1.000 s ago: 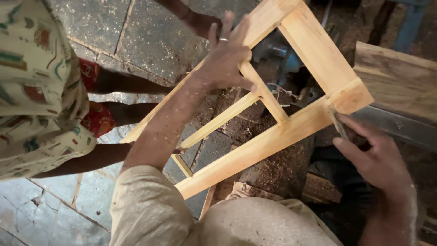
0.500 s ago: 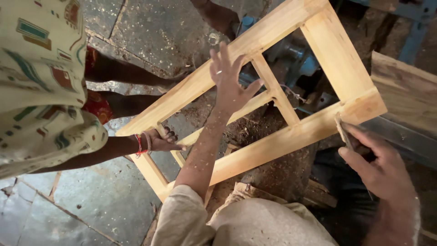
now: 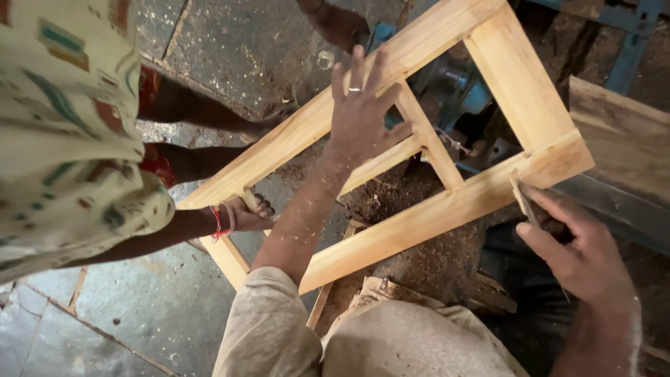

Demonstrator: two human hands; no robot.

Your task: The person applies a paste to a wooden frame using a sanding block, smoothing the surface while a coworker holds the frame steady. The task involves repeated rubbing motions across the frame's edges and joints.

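Wooden frame (image 3: 391, 150), pale and freshly cut, is being held tilted above a stone floor (image 3: 139, 307) strewn with sawdust, running from 7 o'clock up to 1 o'clock across the view. Nearest, at 4 o'clock, the right hand (image 3: 576, 244) is being kept closed, its grip wrapped around a thin dark tool (image 3: 525, 199) whose tip is being pressed against the frame's corner joint at 3 o'clock. Further out, near the centre, the left hand (image 3: 363, 115) is being laid flat on the inner crossbars, fingers spread, its grip open and holding nothing; a ring is being worn on one finger. At 8 o'clock, a co-worker's hand (image 3: 248, 213), with red thread at the wrist, is being closed around the lower rail, steadying that end. At 12 o'clock another hand (image 3: 338, 24) is partly being shown by the upper rail. Blue machinery (image 3: 457, 87) is being seen through the frame's openings, and a rough plank (image 3: 621, 136) is lying at 2 o'clock.

Judged from here, the tool could be slipped off the joint toward the fingers if the frame is shifted by either holder, and the corner could be split by too much force. No containers are being shown.
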